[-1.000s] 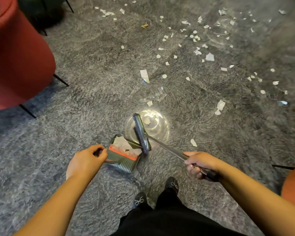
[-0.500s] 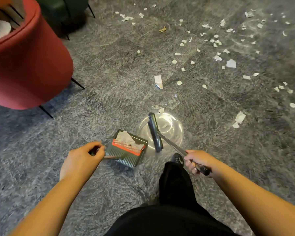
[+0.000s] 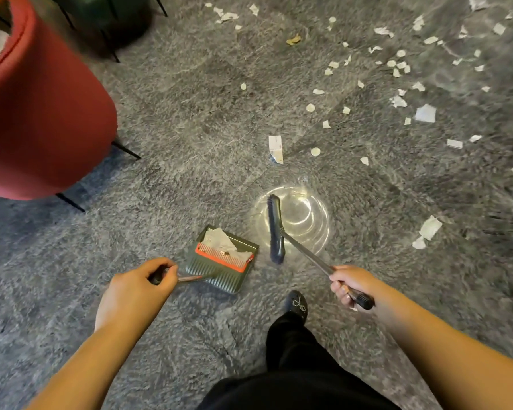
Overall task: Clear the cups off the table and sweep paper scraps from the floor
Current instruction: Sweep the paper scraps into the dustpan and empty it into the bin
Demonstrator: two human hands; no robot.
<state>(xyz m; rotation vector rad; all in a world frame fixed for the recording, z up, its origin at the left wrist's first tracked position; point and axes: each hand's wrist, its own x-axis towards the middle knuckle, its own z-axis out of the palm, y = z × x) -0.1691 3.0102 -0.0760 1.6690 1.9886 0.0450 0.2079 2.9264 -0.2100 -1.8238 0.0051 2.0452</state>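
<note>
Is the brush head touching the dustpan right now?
Apart. The head view shows a strip of bare grey floor between the brush head and the dustpan, whose near edge lies left of it.

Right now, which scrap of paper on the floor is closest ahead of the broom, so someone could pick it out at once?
Start at the round glare patch on the grey floor, where the dark broom head sits. Look just beyond it to the long rectangular white paper slip. Unlike the small torn bits and round dots nearby, it is a straight-edged strip.
</note>
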